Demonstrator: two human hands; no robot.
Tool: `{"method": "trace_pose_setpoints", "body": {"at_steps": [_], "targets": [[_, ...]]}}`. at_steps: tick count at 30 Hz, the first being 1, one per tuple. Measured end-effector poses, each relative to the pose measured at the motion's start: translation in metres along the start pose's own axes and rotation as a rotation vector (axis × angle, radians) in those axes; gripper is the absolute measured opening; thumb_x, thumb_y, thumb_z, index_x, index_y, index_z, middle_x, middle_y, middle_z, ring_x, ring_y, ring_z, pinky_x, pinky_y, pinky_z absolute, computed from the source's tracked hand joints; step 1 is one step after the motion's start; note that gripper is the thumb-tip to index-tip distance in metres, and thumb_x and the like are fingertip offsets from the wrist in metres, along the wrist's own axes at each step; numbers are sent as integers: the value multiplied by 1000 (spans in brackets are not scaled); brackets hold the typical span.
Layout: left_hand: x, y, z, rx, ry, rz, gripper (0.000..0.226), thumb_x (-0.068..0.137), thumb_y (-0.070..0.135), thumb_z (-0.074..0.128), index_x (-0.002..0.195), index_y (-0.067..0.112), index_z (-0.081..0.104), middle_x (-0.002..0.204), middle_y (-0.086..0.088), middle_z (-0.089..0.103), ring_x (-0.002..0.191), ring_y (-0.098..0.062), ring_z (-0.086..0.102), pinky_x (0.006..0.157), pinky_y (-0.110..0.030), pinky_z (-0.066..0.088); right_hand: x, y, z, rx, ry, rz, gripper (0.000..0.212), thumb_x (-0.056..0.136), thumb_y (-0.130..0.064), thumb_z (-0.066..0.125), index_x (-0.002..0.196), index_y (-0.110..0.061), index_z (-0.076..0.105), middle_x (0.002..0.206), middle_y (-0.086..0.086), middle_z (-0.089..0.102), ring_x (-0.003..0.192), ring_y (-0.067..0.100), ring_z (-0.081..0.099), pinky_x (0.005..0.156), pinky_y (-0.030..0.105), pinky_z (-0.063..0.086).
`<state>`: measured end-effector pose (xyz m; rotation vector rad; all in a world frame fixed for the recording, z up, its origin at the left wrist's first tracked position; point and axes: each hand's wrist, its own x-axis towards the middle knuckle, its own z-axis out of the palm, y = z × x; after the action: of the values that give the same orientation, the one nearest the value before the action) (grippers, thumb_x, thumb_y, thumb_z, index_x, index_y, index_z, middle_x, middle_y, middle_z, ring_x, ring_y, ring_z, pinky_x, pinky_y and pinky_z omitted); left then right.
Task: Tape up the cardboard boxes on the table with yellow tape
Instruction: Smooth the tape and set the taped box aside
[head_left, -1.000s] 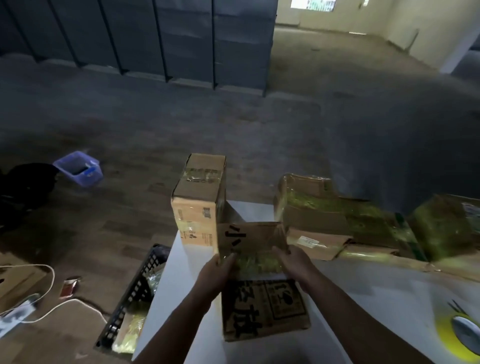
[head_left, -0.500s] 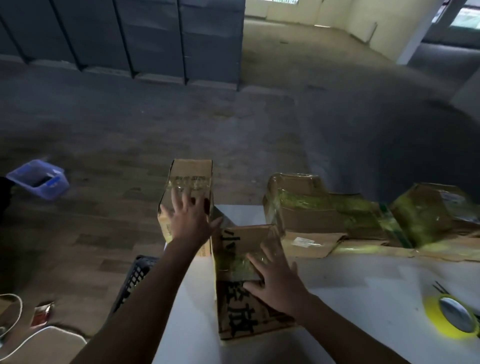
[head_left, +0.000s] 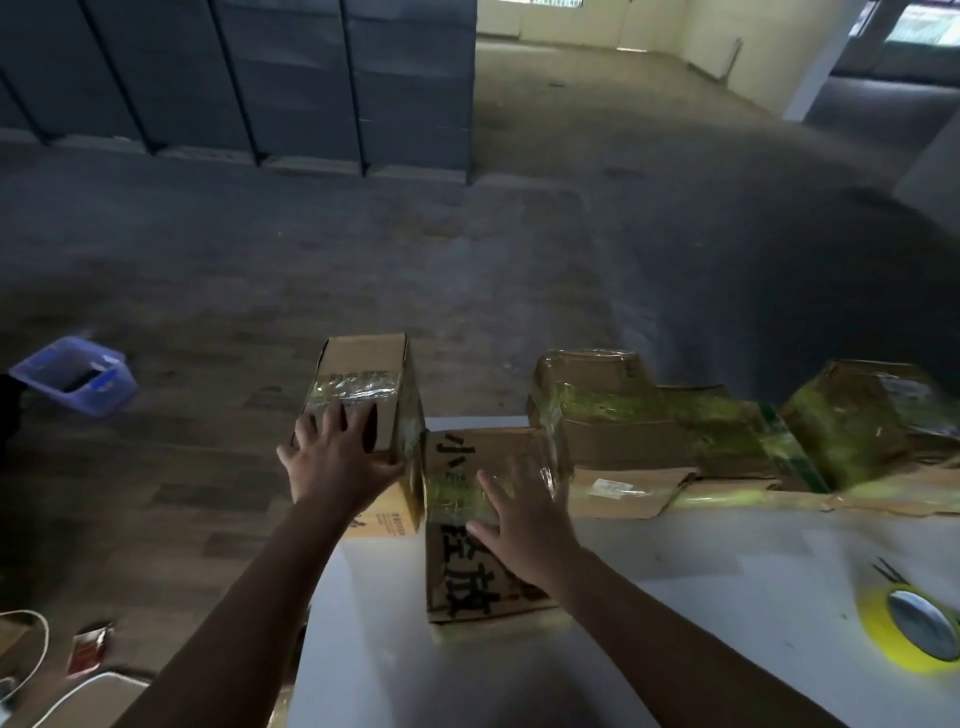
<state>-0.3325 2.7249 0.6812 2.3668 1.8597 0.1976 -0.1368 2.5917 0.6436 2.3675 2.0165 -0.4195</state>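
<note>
A flat cardboard box with black characters (head_left: 470, 587) lies on the white table (head_left: 727, 597), a band of yellow tape across its middle. My right hand (head_left: 524, 525) rests flat on it, fingers spread. An upright cardboard box (head_left: 363, 374) stands at the table's far left corner, clear tape over its top. My left hand (head_left: 337, 457) presses against the near top edge of that box, fingers apart. A roll of yellow tape (head_left: 909, 631) lies at the right edge of the table.
Several boxes wrapped in yellow tape (head_left: 675, 426) sit in a row along the table's far edge. On the floor to the left are a blue plastic bin (head_left: 78, 374), a white cable (head_left: 41, 644) and a small red packet (head_left: 88, 649).
My left hand left the flat box and reached the upright box at the corner, then settled lower on its near edge. My right hand slid onto the flat box's top.
</note>
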Motion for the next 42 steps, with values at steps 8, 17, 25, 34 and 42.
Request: {"method": "trace_pose_setpoints", "body": {"at_steps": [8,17,25,34,42], "targets": [[-6,1,8,63,-91,47,100,71,80,51,149,42,2,161,8,1,143,-45,-1,102,-65,34,-25,0,10,-186,-147,-398,100,80,-69,56,151,-35,-6,160,6,-16,146,27,-17,109,65,-5],[-44,-7,6,91,-67,42,103,71,82,49,150,41,-2,162,6,0,143,-45,0,102,-61,35,48,-2,1,-172,-119,-239,102,80,-58,65,151,-38,-4,161,5,-6,148,26,-9,112,64,-1],[-93,-5,12,103,-37,48,105,69,81,49,151,40,-1,162,4,1,143,-44,1,102,-58,35,76,-9,-7,-240,-56,-101,87,91,-49,56,153,-32,-3,162,-1,0,148,29,3,112,60,11],[-158,1,6,118,-28,-44,101,70,78,51,151,40,4,162,4,5,143,-43,2,101,-54,35,15,-29,-14,82,73,-111,70,91,-9,50,151,-10,14,159,13,6,147,31,6,117,41,17],[-247,39,6,137,-23,-177,98,67,84,40,150,42,8,162,8,4,143,-39,4,99,-50,36,-43,-25,-30,366,-30,-251,63,94,-17,48,152,-21,22,156,6,24,138,26,34,105,34,36]]}}
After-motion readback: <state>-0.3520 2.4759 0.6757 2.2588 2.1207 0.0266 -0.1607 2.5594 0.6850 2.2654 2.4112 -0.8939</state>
